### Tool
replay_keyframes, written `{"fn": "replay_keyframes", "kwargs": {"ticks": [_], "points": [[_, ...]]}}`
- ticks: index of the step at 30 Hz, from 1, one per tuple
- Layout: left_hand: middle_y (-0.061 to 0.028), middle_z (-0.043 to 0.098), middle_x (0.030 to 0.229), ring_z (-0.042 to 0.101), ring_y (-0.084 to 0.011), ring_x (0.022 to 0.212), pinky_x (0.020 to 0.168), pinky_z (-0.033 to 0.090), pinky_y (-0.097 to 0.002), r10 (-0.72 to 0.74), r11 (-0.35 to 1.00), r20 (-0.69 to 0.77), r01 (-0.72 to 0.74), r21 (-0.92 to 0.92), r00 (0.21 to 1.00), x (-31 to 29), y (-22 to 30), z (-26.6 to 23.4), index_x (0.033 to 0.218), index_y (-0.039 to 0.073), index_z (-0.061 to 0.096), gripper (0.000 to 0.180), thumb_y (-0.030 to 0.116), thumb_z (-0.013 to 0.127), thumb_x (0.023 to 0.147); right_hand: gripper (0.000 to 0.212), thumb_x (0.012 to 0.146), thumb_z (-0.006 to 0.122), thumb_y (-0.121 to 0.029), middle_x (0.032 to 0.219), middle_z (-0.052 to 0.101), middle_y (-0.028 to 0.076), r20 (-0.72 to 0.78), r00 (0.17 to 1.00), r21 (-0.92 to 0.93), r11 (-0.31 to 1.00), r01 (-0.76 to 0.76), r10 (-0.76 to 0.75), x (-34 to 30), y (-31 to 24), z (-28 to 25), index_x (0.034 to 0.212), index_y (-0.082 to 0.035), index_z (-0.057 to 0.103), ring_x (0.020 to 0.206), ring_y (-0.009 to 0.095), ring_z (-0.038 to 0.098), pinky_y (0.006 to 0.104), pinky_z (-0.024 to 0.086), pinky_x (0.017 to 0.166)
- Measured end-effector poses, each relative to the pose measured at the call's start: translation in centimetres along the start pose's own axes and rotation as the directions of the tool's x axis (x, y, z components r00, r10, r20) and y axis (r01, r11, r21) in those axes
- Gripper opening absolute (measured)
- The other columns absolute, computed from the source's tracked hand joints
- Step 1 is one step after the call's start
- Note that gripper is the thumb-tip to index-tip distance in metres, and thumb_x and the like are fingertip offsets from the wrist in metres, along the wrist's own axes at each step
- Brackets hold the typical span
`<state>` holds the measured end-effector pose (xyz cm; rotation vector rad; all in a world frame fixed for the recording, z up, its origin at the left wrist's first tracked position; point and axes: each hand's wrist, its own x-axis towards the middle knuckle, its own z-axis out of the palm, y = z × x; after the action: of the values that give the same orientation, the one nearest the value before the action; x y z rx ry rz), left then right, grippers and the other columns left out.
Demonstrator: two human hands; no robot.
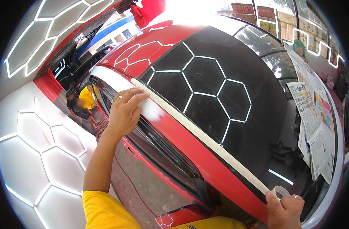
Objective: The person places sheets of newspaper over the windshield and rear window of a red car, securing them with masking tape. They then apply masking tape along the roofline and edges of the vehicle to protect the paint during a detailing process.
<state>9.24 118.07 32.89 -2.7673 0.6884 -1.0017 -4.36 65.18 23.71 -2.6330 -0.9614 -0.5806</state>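
A long, straight strip of pale cream masking tape point(205, 135) runs along the car's glossy black roof panel point(209, 82), between its dark surface, which mirrors white hexagonal lights, and the red painted side rail point(182, 131) with its whitish patch. Near the strip's far end the bare left hand point(125, 108) lies loosely spread, fingertips on the tape and gripping nothing, while the right hand point(284, 210) holds the round cream tape roll point(280, 192) at the near end. Printed newspaper sheets point(315, 129) cover part of the far side, and a white wall with glowing hexagonal light strips point(29, 168) stands at left, near a person in a yellow top point(87, 97).
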Motion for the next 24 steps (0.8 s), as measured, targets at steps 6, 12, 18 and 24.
{"fn": "replay_keyframes", "kwargs": {"ticks": [6, 12, 18, 24], "points": [[-0.0159, 0.072, 0.129, 0.068, -0.0379, 0.124, 0.109, 0.049, -0.0499, 0.03, 1.0, -0.021, -0.03, 0.006, 0.999, 0.0, -0.3, 0.4, 0.125, 0.006, 0.075, 0.045, -0.003, 0.062, 0.083, 0.032, 0.097, 0.074, -0.012, 0.117, 0.079, 0.012, 0.02, 1.0, 0.04, 0.999, -0.007, 0.006, -0.5, 0.1, -0.1, 0.129, -0.016, 0.079, 0.057, 0.025, 0.063, 0.0374, 0.048, 0.051], [-0.0165, 0.072, 0.129, 0.069, -0.0379, 0.123, 0.108, 0.05, -0.0496, 0.025, 1.0, -0.012, -0.025, 0.003, 1.0, 0.0, -0.2, 0.3, 0.126, 0.007, 0.075, 0.046, -0.003, 0.063, 0.083, 0.031, 0.098, 0.073, -0.011, 0.116, 0.078, 0.011, 0.077, 0.996, 0.01, 0.999, -0.04, 0.039, 0.1, -0.5, 0.2, 0.129, -0.016, 0.079, 0.06, 0.024, 0.064, 0.0369, 0.05, 0.054], [-0.016, 0.071, 0.131, 0.066, -0.037, 0.129, 0.111, 0.047, -0.0499, -0.046, 0.999, -0.003, 0.045, -0.022, 0.999, -0.2, 0.6, 0.2, 0.126, 0.008, 0.076, 0.045, -0.002, 0.062, 0.084, 0.03, 0.098, 0.073, -0.012, 0.116, 0.078, 0.011, 0.099, 0.994, -0.005, 0.999, -0.037, 0.037, 0.2, -0.5, 0.9, 0.127, -0.015, 0.079, 0.062, 0.024, 0.066, 0.0365, 0.051, 0.055], [-0.0188, 0.068, 0.137, 0.063, -0.0393, 0.133, 0.114, 0.046, -0.0506, 0.091, 0.994, 0.064, -0.087, -0.061, 0.994, -0.5, 6.7, -0.2, 0.129, 0.006, 0.075, 0.045, 0.0, 0.058, 0.088, 0.029, 0.098, 0.073, -0.014, 0.114, 0.078, 0.01, 0.122, 0.991, -0.009, 0.998, -0.059, 0.059, 0.2, -0.1, 1.2, 0.126, -0.015, 0.08, 0.061, 0.026, 0.067, 0.0375, 0.053, 0.056]]}}
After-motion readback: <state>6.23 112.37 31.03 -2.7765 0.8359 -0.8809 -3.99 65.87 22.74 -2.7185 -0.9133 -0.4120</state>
